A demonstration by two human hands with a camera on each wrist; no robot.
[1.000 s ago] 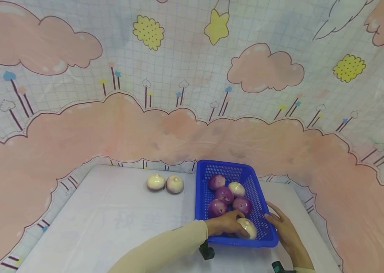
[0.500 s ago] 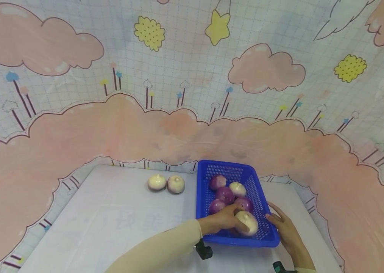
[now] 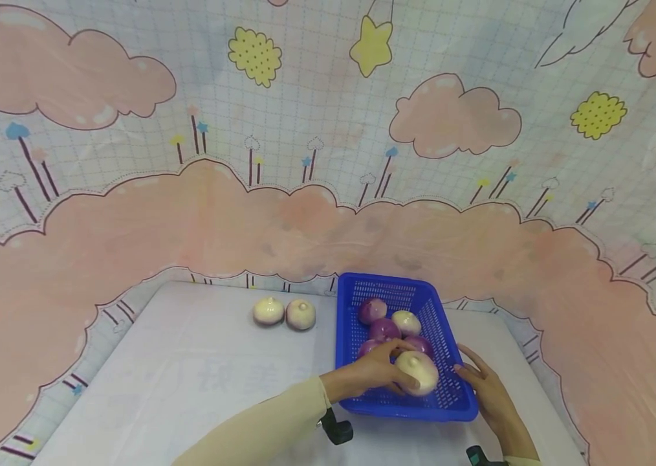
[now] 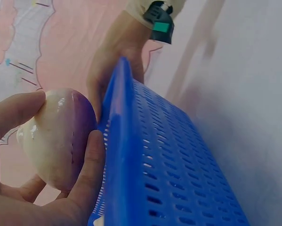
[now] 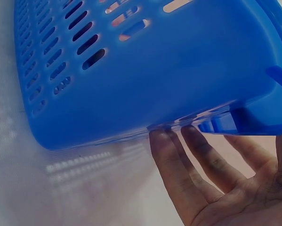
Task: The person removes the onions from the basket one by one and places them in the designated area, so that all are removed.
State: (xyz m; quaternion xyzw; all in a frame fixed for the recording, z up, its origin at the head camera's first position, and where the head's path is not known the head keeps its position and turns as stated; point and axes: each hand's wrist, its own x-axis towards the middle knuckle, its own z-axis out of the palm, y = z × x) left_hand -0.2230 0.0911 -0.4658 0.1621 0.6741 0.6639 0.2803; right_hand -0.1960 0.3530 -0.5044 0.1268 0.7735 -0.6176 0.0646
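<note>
My left hand (image 3: 376, 369) grips a whitish onion (image 3: 418, 373) inside the blue plastic basket (image 3: 464, 414), near its front end. In the left wrist view this onion (image 4: 60, 139) has a purple underside, with the thumb and fingers spread round it beside the basket rim. Under and behind the hand lie several purple onions (image 3: 385, 329) and one pale onion (image 3: 406, 323). My right hand (image 3: 490, 391) is at the basket's right side, thumb at the rim. In the right wrist view its fairly straight fingers (image 5: 171, 165) touch the outer wall.
Two pale onions (image 3: 268, 311) sit side by side on the white table (image 3: 188, 375), left of the basket. Behind the table hangs a patterned cloth (image 3: 281, 226). Each wrist wears a dark camera mount (image 3: 336, 427).
My left hand has lifted the whitish onion and shifted it slightly back and left within the basket. The right hand stays at the basket's side. The two onions on the table have not moved.
</note>
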